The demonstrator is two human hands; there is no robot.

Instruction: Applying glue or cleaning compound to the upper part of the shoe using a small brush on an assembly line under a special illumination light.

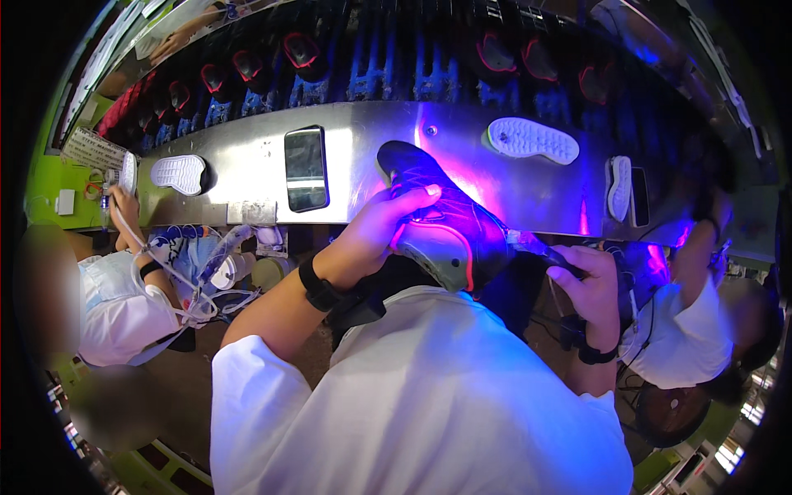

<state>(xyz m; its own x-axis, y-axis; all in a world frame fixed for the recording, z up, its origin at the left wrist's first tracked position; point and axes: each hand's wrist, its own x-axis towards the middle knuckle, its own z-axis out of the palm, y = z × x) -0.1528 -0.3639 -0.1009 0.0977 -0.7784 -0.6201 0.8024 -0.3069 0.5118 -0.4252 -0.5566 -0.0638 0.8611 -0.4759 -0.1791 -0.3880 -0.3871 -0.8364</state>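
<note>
A dark shoe upper (487,235) with a pink-red edge line is tilted in front of my chest, its toe toward the steel table. My left hand (369,227) is closed around its near side, thumb lying across the top. At the shoe's right side, my right hand (591,285) grips the dark handle of a brush (532,242). The pale bristle end meets or nearly meets the upper; the exact contact cannot be made out. Violet light falls over the shoe and brush.
On the steel table (355,202) lie a phone (306,169) and white soles, one at the far right (532,140) and another at the left (178,174). Behind, dark shoe uppers (304,51) sit on a blue-lit rack. Co-workers (124,322) sit on both sides.
</note>
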